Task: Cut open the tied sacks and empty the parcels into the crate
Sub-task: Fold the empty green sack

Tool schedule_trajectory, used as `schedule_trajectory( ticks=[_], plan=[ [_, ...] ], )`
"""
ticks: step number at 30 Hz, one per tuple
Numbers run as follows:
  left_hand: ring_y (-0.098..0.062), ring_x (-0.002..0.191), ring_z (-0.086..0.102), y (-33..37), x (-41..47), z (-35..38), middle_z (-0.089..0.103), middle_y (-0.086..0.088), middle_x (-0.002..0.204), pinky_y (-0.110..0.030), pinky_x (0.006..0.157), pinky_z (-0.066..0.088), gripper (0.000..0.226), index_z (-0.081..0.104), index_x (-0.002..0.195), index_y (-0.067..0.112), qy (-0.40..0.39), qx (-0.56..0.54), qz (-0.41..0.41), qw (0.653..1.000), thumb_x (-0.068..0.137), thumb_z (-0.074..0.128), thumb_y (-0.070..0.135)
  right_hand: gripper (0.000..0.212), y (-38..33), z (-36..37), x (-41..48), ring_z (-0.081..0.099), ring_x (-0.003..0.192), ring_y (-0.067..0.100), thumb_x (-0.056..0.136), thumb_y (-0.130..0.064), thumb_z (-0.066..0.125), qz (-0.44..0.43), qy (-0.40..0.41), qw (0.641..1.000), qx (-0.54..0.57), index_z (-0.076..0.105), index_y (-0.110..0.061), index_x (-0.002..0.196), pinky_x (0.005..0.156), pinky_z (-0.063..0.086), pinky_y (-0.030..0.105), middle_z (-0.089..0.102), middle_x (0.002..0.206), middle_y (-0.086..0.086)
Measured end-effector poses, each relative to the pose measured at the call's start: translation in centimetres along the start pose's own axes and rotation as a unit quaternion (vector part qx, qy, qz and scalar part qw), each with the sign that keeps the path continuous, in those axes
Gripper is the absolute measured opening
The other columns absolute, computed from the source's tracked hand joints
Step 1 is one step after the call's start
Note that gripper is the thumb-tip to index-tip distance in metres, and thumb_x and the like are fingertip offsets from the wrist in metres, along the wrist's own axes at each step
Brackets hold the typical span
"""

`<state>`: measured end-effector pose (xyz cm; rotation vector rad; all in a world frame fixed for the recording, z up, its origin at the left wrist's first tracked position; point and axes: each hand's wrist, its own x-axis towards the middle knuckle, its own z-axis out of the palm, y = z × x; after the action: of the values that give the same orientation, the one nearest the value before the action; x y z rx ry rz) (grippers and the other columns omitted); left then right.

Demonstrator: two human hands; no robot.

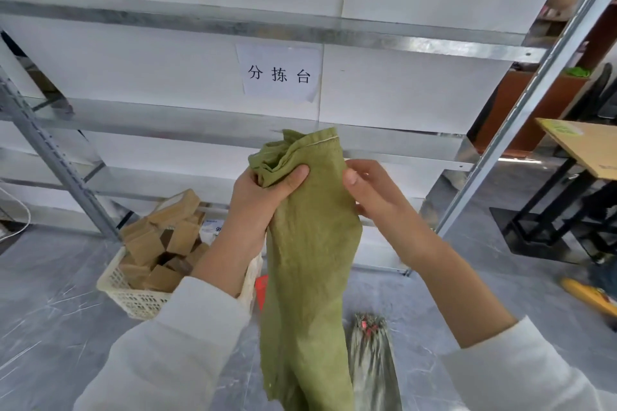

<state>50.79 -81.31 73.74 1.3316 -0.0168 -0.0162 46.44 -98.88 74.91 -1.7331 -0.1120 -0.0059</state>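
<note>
The left grip (263,197) is clenching the green sack (310,264) at its bunched top; the right grip (374,193) is pinching its edge near the crate (133,300) of parcels (173,210).

An olive-green sack (310,243) is seen centrally. Tan parcels (160,243) are heaped in a white lattice crate (133,297) at eight o'clock; the floor (50,310) is veined grey.

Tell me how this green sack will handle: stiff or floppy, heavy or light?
Probably floppy: the green sack hangs limp and creased from the left hand and right hand. Likely light, since it looks flat and empty.
</note>
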Motion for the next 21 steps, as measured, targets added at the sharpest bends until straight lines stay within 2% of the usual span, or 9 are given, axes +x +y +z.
schedule_trajectory(
  ticks=[2, 5, 9, 12, 14, 16, 17, 19, 21],
  plan=[
    [-0.015, 0.099, 0.07, -0.3, -0.4, -0.8, 0.074, 0.003, 0.104, -0.034, 0.085, 0.055, 0.052, 0.07, 0.103, 0.023, -0.04, 0.051, -0.009, 0.998, 0.056, 0.091, 0.032, 0.06, -0.2, 0.7, 0.0, 0.069, 0.094, 0.005, 0.07, -0.059, 0.064, 0.016, 0.006, 1.0, 0.005, 0.056, -0.023, 0.118, 0.072, 0.054, 0.019, 0.072, 0.103, -0.006],
    [-0.017, 0.103, 0.068, -1.0, -1.6, -1.0, 0.074, 0.005, 0.101, -0.034, 0.089, 0.054, 0.04, 0.07, 0.093, 0.031, -0.103, 0.085, -0.053, 0.99, 0.059, 0.084, 0.046, 0.044, -0.2, 1.1, 0.0, 0.072, 0.09, 0.011, 0.076, -0.052, 0.067, 0.051, 0.027, 0.997, 0.047, 0.069, -0.021, 0.107, 0.077, 0.057, 0.026, 0.076, 0.097, -0.003],
    [-0.014, 0.101, 0.067, -1.5, -2.2, -1.8, 0.072, 0.007, 0.102, -0.035, 0.09, 0.052, 0.058, 0.068, 0.095, 0.035, -0.088, 0.134, -0.074, 0.984, 0.052, 0.075, 0.073, 0.035, 1.2, 1.7, -0.4, 0.072, 0.093, 0.016, 0.083, -0.048, 0.068, 0.127, 0.031, 0.988, 0.085, 0.073, -0.02, 0.103, 0.085, 0.057, 0.035, 0.076, 0.1, -0.001],
    [-0.004, 0.092, 0.066, -1.3, -2.7, -2.7, 0.069, 0.012, 0.1, -0.019, 0.073, 0.051, 0.057, 0.06, 0.106, 0.03, -0.045, 0.197, -0.06, 0.978, 0.061, 0.076, 0.061, 0.032, 1.5, 2.0, -0.4, 0.073, 0.091, 0.017, 0.087, -0.041, 0.066, 0.161, 0.035, 0.98, 0.116, 0.071, -0.016, 0.105, 0.081, 0.058, 0.033, 0.076, 0.1, 0.001],
    [0.004, 0.093, 0.061, -1.4, -2.8, -3.2, 0.062, 0.013, 0.107, -0.01, 0.07, 0.048, 0.058, 0.053, 0.116, 0.029, 0.002, 0.257, 0.013, 0.966, 0.068, 0.079, 0.049, 0.031, 1.3, 1.8, -0.1, 0.073, 0.088, 0.017, 0.087, -0.038, 0.067, 0.172, 0.037, 0.975, 0.137, 0.071, -0.013, 0.105, 0.073, 0.058, 0.029, 0.076, 0.098, 0.003],
    [0.0, 0.107, 0.052, -1.5, -3.1, -3.5, 0.049, 0.01, 0.118, -0.008, 0.085, 0.044, 0.065, 0.046, 0.125, 0.028, 0.046, 0.294, 0.148, 0.943, 0.071, 0.083, 0.033, 0.031, 1.2, 1.9, 0.2, 0.074, 0.084, 0.018, 0.087, -0.036, 0.068, 0.188, 0.04, 0.971, 0.143, 0.071, -0.01, 0.103, 0.066, 0.058, 0.027, 0.077, 0.094, 0.005],
    [-0.005, 0.115, 0.048, -1.6, -3.2, -3.3, 0.044, 0.008, 0.123, -0.014, 0.095, 0.041, 0.066, 0.046, 0.128, 0.027, 0.054, 0.324, 0.223, 0.918, 0.073, 0.083, 0.025, 0.032, 1.3, 2.1, 0.3, 0.074, 0.083, 0.02, 0.086, -0.036, 0.069, 0.195, 0.042, 0.97, 0.138, 0.071, -0.008, 0.102, 0.065, 0.058, 0.027, 0.077, 0.093, 0.006],
    [-0.014, 0.128, 0.039, -1.9, -3.6, -2.5, 0.043, 0.004, 0.13, -0.031, 0.109, 0.034, 0.059, 0.05, 0.129, 0.023, 0.017, 0.398, 0.328, 0.857, 0.077, 0.078, 0.018, 0.035, 1.8, 2.2, 0.5, 0.074, 0.083, 0.024, 0.086, -0.034, 0.07, 0.208, 0.049, 0.969, 0.125, 0.07, -0.004, 0.103, 0.067, 0.06, 0.031, 0.076, 0.095, 0.012],
    [-0.012, 0.138, 0.029, -2.5, -3.6, -2.0, 0.043, 0.007, 0.139, -0.035, 0.118, 0.02, 0.052, 0.053, 0.131, 0.027, -0.07, 0.441, 0.339, 0.828, 0.083, 0.069, 0.035, 0.036, 2.1, 2.1, 0.6, 0.072, 0.085, 0.029, 0.086, -0.032, 0.07, 0.217, 0.049, 0.966, 0.129, 0.07, -0.001, 0.103, 0.072, 0.061, 0.036, 0.074, 0.098, 0.018]
  ],
)
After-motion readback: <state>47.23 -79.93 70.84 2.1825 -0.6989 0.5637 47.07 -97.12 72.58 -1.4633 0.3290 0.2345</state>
